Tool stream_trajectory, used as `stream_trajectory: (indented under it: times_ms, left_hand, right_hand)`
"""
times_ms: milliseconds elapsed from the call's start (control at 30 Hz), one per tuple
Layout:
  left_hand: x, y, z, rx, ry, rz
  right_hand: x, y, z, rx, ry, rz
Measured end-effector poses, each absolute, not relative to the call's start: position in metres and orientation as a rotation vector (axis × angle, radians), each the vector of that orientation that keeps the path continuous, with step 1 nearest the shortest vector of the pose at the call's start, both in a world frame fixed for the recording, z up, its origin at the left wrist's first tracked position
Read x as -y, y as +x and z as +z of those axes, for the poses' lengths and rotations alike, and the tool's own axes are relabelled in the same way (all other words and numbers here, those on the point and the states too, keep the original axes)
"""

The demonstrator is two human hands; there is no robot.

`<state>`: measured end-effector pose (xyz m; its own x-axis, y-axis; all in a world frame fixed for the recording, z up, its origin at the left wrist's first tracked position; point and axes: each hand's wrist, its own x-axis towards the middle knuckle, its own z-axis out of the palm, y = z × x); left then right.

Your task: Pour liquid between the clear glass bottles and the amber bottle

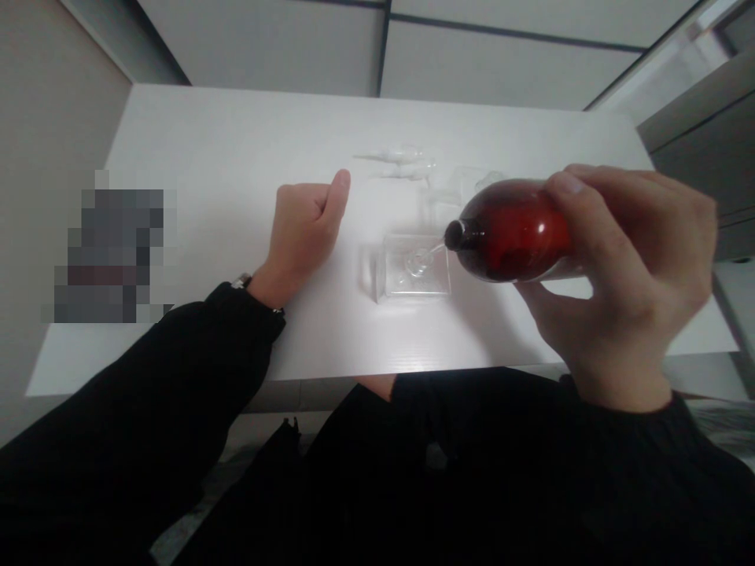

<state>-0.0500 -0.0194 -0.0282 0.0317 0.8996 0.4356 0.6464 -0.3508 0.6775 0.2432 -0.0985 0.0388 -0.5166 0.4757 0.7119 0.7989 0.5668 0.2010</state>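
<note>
My right hand (637, 267) is wrapped round a reddish-brown bottle (524, 228), tilted with its uncapped mouth pointing left and down. A thin clear stream runs from the mouth into a small clear rectangular box (392, 275) on the table, and the liquid ripples where it lands. Left of the box, my left hand (303, 232) is closed in a fist above the table, thumb stretched along the top. Its curled fingers face away, so whatever may be inside them is hidden.
Behind the box, two clear droppers (392, 155) lie on the white table (224, 134). More clear plastic pieces (465, 182) sit partly behind the bottle. A pixelated dark object (112, 259) is at the left edge. White panels (283, 47) rise beyond the table.
</note>
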Motion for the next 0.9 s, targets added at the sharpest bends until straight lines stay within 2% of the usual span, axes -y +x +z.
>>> stream_trajectory:
  times_ms: [900]
  left_hand:
    - [0.0189,-0.0515,-0.0287,-1.572,2.015,1.202]
  right_hand:
    - [0.0985,0.2407,0.0389,2.176,-0.989,-0.682]
